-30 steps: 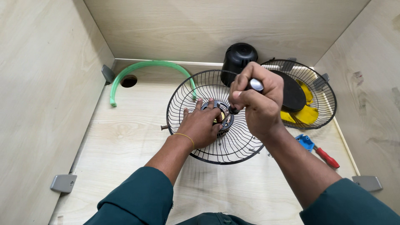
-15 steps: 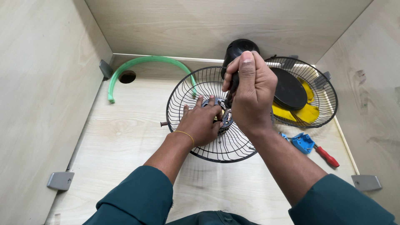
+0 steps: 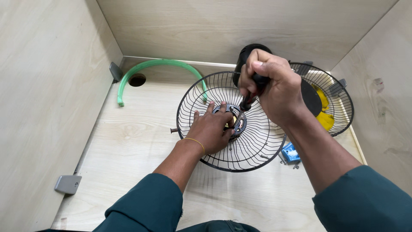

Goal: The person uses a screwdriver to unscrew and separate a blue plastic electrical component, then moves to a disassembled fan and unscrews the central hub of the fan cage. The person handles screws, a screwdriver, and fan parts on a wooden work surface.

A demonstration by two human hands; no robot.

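The left hand (image 3: 212,129) lies flat inside the fan grille (image 3: 231,122), with open fingers pressing beside the round hub (image 3: 237,122) at its centre; it grips nothing, it only steadies the grille on the worktop (image 3: 128,146). The right hand (image 3: 274,88) is closed around a dark-handled screwdriver (image 3: 249,99), held upright, and the tip comes down to the hub. The tip itself is partly hidden by the fingers, so I cannot tell if it sits in a screw.

The step in hand seems to be work on a fastener at the hub. The next move calls for the tip to be well seated, the tool kept straight, and the left hand to stop the grille from turning.

Behind the grille stand a second grille (image 3: 330,99) with a yellow blade (image 3: 324,118) and a black motor (image 3: 249,53). A green hose (image 3: 159,64) curves near the back wall, and a small blue item (image 3: 292,152) lies just beside the grille.
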